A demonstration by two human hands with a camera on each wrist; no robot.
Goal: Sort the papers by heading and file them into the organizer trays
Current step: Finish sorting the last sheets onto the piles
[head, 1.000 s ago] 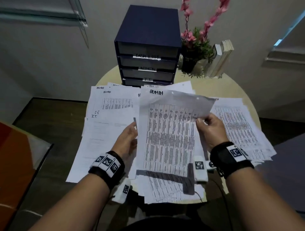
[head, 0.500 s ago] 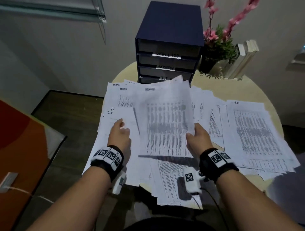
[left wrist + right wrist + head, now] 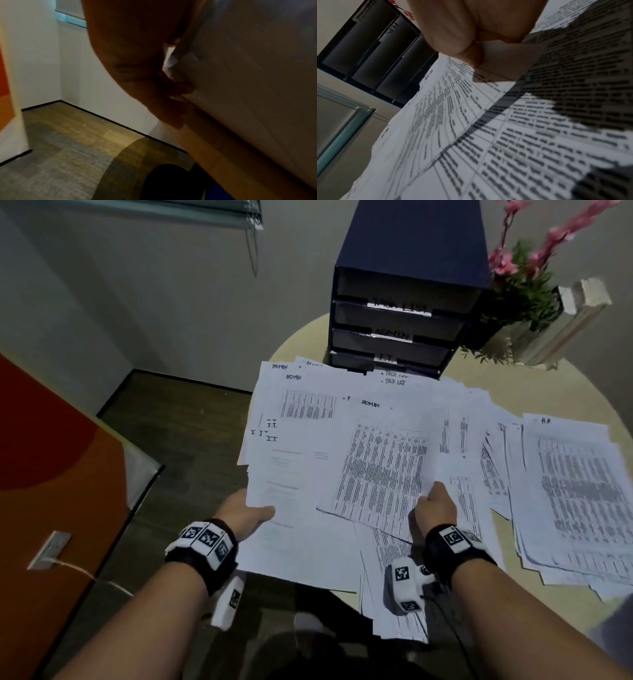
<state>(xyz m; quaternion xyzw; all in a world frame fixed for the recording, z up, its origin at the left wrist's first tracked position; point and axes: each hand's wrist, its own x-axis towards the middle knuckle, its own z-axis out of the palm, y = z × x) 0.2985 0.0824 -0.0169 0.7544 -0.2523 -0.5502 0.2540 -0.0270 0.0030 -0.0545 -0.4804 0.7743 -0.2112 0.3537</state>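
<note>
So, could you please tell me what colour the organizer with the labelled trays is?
Dark navy blue; the organizer shows best in the head view.

— What is surrounding the round table (image 3: 534, 392)?
— Pale walls (image 3: 137, 302) are meeting a dark wood floor (image 3: 178, 433); a window blind (image 3: 205, 213) is hanging above, an orange panel (image 3: 51, 474) standing left.

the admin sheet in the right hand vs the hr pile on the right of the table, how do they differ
The ADMIN sheet is headed ADMIN; the HR pile is headed HR. The ADMIN sheet is pinched at its lower corner by the right hand; the HR pile lies on the table untouched. The ADMIN sheet sits skewed across the middle papers; the HR pile is a thick fanned stack. Both carry dense printed tables.
</note>
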